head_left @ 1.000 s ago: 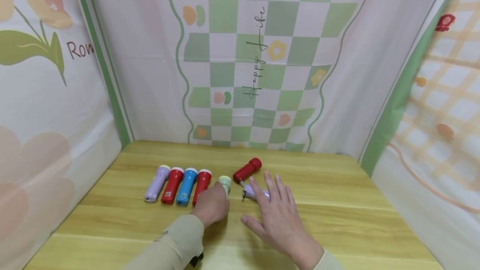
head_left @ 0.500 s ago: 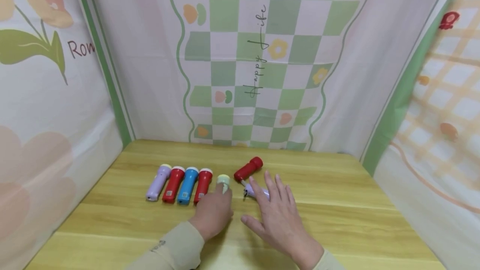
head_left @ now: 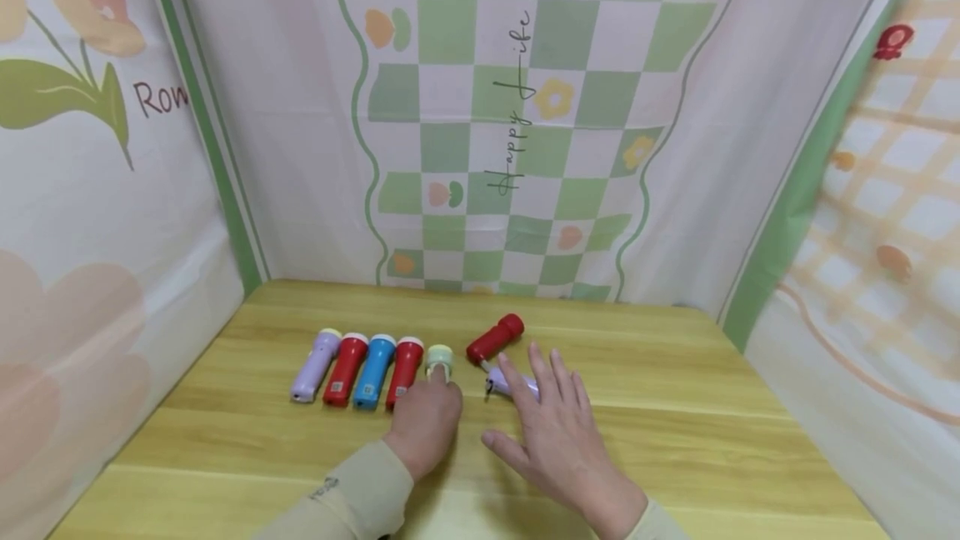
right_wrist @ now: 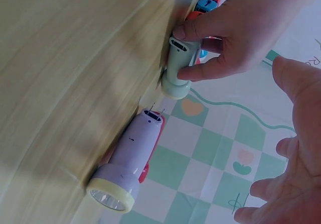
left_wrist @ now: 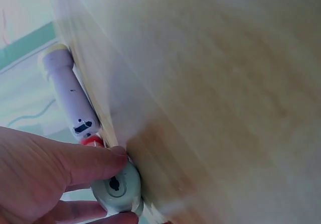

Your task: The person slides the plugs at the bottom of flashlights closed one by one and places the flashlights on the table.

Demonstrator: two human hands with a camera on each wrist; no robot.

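My left hand (head_left: pixel 426 422) grips a light green flashlight (head_left: pixel 440 357) on the table, its pale head pointing away from me. In the right wrist view, thumb and fingers hold the green body near its tail end. My right hand (head_left: pixel 558 436) is spread with fingers straight over a lilac flashlight (right_wrist: pixel 133 143), holding nothing; in the head view it partly covers that flashlight. Two metal prongs stick out of the lilac flashlight's tail. To the left of the green one lie a red flashlight (head_left: pixel 406 367), a blue flashlight (head_left: pixel 375 372), another red flashlight (head_left: pixel 347 369) and another lilac flashlight (head_left: pixel 313 369), side by side.
Behind the lilac flashlight under my right hand, a red flashlight (head_left: pixel 495 340) lies at a slant. The wooden table (head_left: pixel 697 423) meets a checked cloth backdrop (head_left: pixel 495 240) at the back, with printed cloth walls on both sides.
My left hand has drawn the green flashlight slightly left, closer to the row, and its head points more straight back. My right hand stays in place.
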